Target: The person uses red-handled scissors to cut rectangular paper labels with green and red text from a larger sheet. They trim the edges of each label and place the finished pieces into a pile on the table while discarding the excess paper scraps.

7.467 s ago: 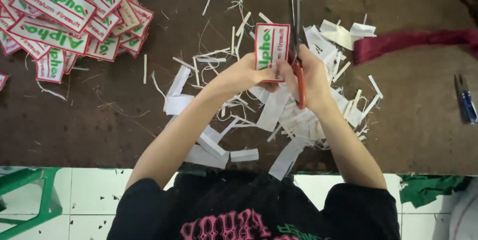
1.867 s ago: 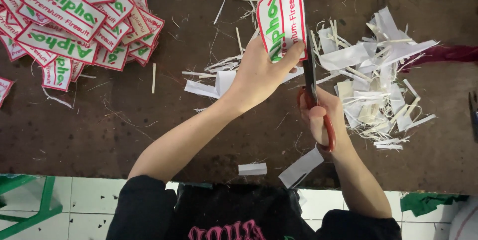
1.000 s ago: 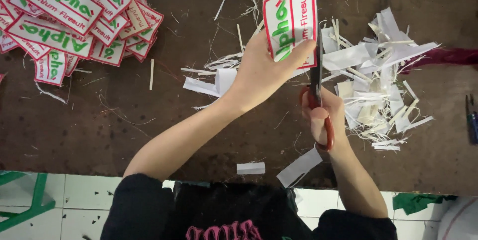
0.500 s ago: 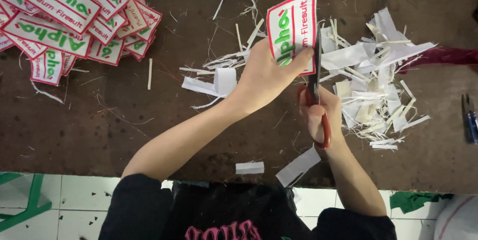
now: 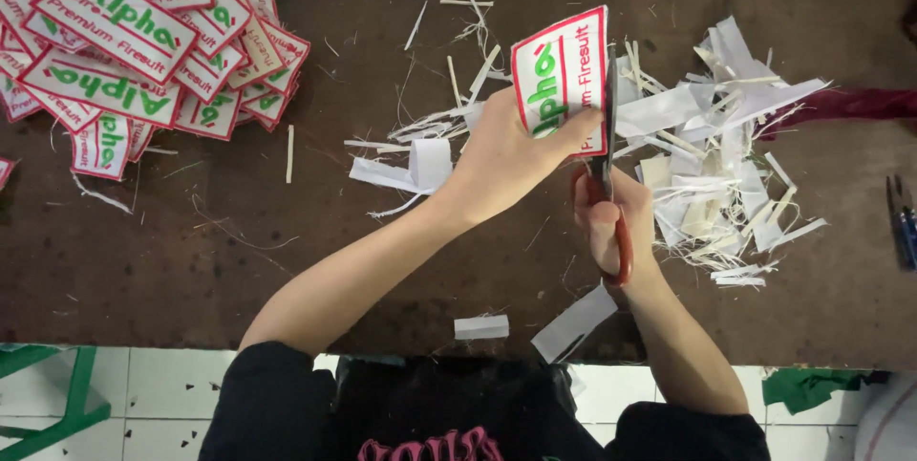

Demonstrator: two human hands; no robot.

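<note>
Nearest the camera: the person's black top with pink lettering, and white floor tiles below the desk (image 5: 191,270) edge. Two loose white offcuts (image 5: 481,327) lie at the near edge of the brown desk.

Right hand (image 5: 611,222): fingers closed through the red handles of a pair of scissors (image 5: 607,184), blades pointing away from the body. The blades run along the right-hand edge of the patch; how far they are parted cannot be told.

Left hand (image 5: 501,160): closed on a white rectangular patch (image 5: 562,81) with red border and green and red lettering, thumb on its face, holding it upright above the desk, just left of the blades.

Right of the hands: a heap of white trimmings (image 5: 712,155), strips and slivers, with more thin strips scattered behind the left hand. A dark red strip of fabric (image 5: 841,106) lies beyond the heap. Blue-handled tool (image 5: 902,222) at the far right edge, partly cut off.

Far left: a pile of finished patches (image 5: 124,41) of the same kind, overlapping, well apart from the hands.
</note>
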